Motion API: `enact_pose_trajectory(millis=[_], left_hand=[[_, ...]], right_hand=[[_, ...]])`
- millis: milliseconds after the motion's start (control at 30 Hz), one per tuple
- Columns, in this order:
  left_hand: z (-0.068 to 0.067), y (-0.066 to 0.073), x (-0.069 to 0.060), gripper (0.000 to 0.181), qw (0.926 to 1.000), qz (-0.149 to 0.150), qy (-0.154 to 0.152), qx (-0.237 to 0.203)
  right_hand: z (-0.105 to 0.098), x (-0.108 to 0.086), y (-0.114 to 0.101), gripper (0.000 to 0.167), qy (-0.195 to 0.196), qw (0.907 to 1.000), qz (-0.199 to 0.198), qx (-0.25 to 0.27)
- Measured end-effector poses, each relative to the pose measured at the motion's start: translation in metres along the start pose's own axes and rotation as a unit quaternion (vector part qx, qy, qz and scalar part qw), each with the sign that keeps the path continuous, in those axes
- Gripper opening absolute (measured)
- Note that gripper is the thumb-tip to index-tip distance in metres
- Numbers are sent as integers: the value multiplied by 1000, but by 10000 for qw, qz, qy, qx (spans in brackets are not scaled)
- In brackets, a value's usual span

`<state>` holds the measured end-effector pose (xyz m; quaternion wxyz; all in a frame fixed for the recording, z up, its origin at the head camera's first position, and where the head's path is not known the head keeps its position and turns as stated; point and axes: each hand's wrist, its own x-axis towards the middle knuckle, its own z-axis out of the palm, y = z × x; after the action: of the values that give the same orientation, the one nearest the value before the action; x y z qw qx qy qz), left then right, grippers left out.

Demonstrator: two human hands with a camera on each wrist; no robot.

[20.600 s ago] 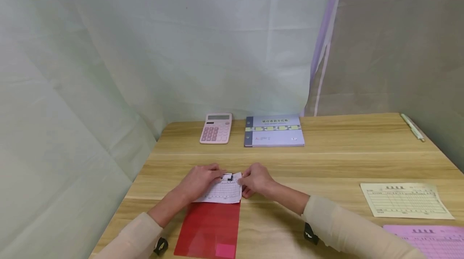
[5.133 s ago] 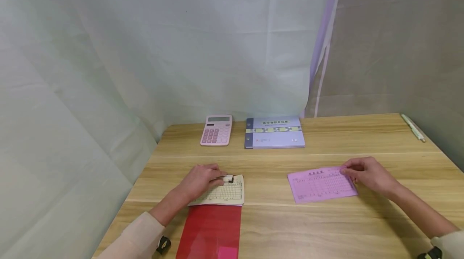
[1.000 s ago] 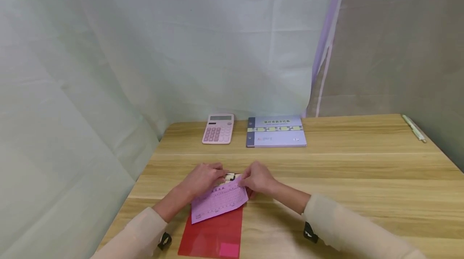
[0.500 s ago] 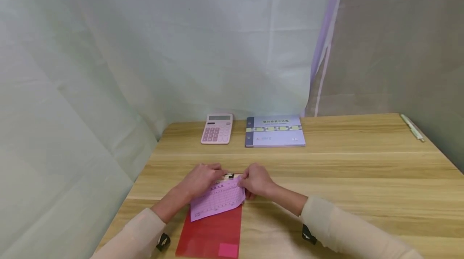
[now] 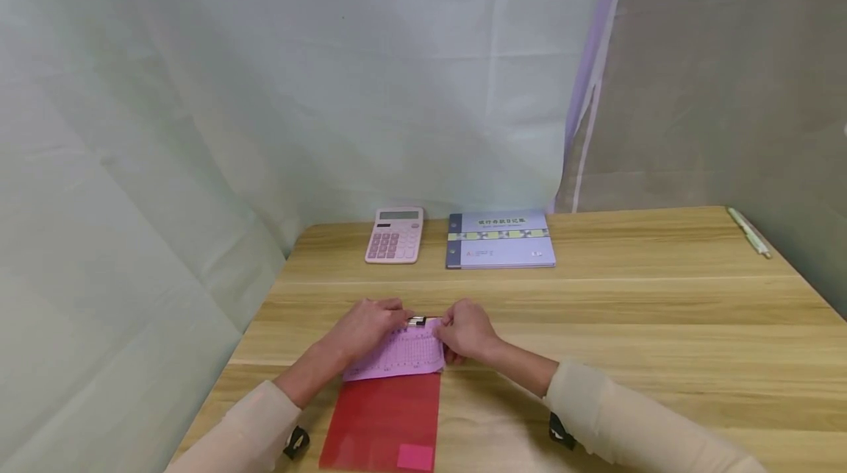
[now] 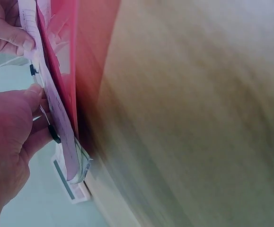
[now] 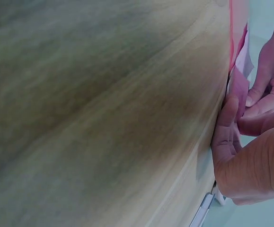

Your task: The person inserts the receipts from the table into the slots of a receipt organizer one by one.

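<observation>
A pink printed slip point(image 5: 397, 357) covers the top part of a red folder point(image 5: 384, 421). At the folder's top edge sits a metal clip with black ends point(image 5: 417, 321). My left hand point(image 5: 366, 331) pinches this clip between thumb and fingers, plainest in the left wrist view, where one black end point(image 6: 54, 134) shows. My right hand point(image 5: 468, 329) pinches the slip's upper right corner, close to the clip. Several paper edges point(image 6: 83, 165) show under the pink slip in the left wrist view. Whether the slip's top lies under the clip I cannot tell.
A pink calculator point(image 5: 395, 235) and a blue-grey account book point(image 5: 501, 239) lie along the back of the wooden table point(image 5: 629, 326). A pale green pen point(image 5: 748, 232) lies at the back right edge. Pale cloth point(image 5: 397, 90) hangs behind.
Five seconds ago my right hand held the pink slip farther right. Since then it came over the folder. In the last second its lower edge swung up, nearly square with the folder. My left hand stayed.
</observation>
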<state>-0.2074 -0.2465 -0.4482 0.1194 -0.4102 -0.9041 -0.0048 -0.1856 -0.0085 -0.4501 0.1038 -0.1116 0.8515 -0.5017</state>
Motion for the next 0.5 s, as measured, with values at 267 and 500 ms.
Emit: enact_pose_trajectory(millis=[267, 500], left_hand=[[-1, 2, 0, 24, 9998, 56, -4, 211], [1, 1, 1, 21, 9996, 87, 65, 277]], right_hand=[[2, -1, 1, 30, 147, 9998, -83, -52], [5, 1, 2, 32, 232, 9997, -61, -85]])
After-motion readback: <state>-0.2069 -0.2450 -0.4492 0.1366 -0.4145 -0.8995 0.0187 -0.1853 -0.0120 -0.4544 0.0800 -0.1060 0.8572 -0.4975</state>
